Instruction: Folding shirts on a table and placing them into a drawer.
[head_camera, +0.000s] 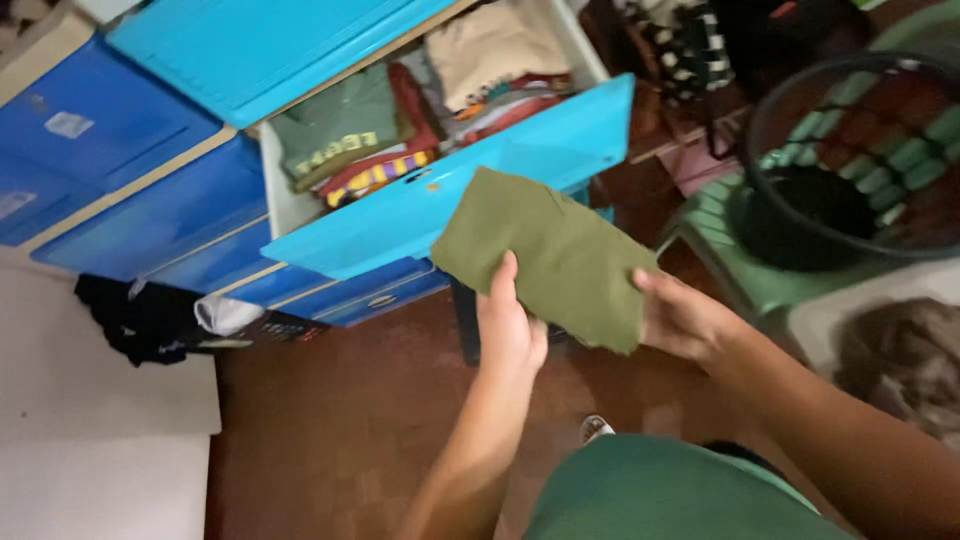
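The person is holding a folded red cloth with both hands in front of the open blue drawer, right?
Not quite. The folded cloth is olive green, not red. The head view shows the left hand and right hand both holding it in front of the open blue drawer.

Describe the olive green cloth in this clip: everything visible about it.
The olive green cloth is a plain, matte woven-looking piece, folded flat into a rough rectangle with soft creases. It is held tilted in the air in front of the open light blue drawer. The left hand pinches its lower edge, and the right hand grips its lower right corner. No print or seam detail is discernible.
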